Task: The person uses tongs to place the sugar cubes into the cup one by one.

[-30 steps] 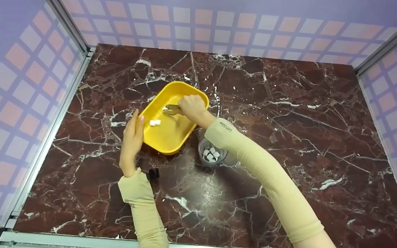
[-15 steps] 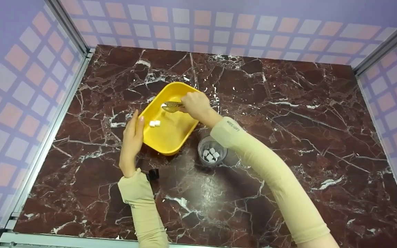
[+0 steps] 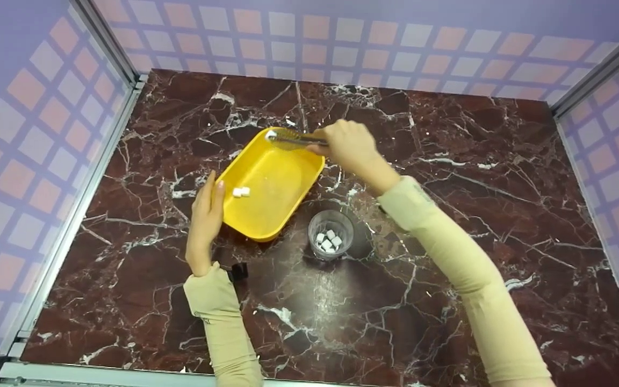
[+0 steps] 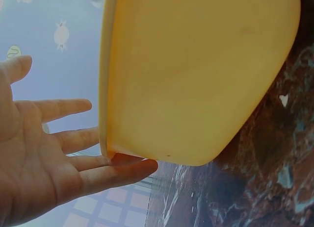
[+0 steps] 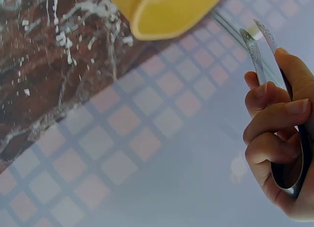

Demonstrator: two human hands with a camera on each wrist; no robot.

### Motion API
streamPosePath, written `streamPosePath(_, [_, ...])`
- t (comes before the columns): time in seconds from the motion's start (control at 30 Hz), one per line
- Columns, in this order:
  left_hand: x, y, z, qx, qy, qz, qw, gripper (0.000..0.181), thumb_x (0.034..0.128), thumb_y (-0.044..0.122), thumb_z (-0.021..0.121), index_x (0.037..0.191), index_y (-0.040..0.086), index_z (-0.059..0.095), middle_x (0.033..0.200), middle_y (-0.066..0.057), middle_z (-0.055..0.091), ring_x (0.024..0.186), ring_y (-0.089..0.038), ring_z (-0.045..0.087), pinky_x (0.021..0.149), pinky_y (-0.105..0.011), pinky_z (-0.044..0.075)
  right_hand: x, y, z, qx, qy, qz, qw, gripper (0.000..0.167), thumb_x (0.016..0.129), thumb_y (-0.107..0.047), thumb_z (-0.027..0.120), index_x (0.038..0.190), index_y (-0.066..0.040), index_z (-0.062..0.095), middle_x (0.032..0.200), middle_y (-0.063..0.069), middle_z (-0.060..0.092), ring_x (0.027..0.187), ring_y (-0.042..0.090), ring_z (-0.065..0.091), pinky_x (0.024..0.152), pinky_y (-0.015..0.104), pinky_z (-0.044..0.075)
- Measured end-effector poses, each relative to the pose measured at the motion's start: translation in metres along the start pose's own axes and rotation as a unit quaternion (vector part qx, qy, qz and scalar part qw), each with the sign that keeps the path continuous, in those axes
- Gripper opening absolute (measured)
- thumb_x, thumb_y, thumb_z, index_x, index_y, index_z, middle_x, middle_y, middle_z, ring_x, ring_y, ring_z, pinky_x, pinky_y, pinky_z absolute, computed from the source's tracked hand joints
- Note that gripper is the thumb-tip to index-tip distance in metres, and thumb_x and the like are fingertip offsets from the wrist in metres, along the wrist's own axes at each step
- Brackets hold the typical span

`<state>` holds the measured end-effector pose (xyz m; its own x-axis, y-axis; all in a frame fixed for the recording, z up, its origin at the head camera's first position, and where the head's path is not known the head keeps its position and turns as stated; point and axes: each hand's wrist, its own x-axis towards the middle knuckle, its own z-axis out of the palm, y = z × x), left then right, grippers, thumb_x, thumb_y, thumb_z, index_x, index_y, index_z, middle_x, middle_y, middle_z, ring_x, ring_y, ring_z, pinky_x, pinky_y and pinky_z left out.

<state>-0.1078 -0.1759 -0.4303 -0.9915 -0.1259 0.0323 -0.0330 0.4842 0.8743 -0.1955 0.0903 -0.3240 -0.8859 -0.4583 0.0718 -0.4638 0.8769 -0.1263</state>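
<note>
My right hand [image 3: 350,145] grips metal tongs [image 3: 296,140], their tips pinching a small white cube [image 3: 271,135] over the far end of a yellow basin [image 3: 282,183]. The right wrist view shows fingers curled round the tongs and the cube [image 5: 254,32] between perforated tips. My left hand [image 3: 204,223] rests against the basin's left side. In the left wrist view its fingers [image 4: 117,174] are spread and fairly straight, some touching the rim. Two white cubes [image 3: 241,192] lie inside the basin. Right of it, a clear cup [image 3: 346,223] contains several similar cubes [image 3: 328,240].
The dark red marbled tabletop [image 3: 476,209] extends to the right and in front. Purple walls with pink and white squares [image 3: 342,45] enclose the back and both sides, with metal rails [image 3: 89,177] along the edges. A black piece [image 3: 239,271] is at the left wrist.
My right hand has lifted the tongs and cube from inside the basin and moved back and to the right. The cup is now uncovered by the arm. The left hand stays put.
</note>
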Motion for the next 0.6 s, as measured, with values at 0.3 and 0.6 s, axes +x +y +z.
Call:
streamPosePath(0.3, [0.0,0.0,0.0,0.001,0.0,-0.005,1.0,0.051,0.0963,0.035,0.034,0.141,0.011,0.026,0.143,-0.016,0.031,0.133,-0.031,0.026,0.112,-0.043,0.019,-0.039,0.018,-0.04,0.013,0.08,-0.017,0.9965,0.047,0.083,-0.051,0.051,0.111,-0.015,0.063,0.076,0.01,0.069,0.046,0.018,0.052,0.039,0.025,0.038])
streamPosePath(0.6, [-0.001,0.001,0.0,0.0,0.001,0.007,1.0,0.051,0.0966,0.032,0.034,0.141,0.008,0.026,0.142,-0.017,0.032,0.132,-0.031,0.028,0.112,-0.043,0.021,-0.095,0.031,-0.046,0.001,0.193,-0.087,0.9773,0.037,0.08,-0.038,0.061,0.1,-0.008,0.068,0.053,0.007,0.058,0.036,0.011,0.035,0.033,0.02,0.025])
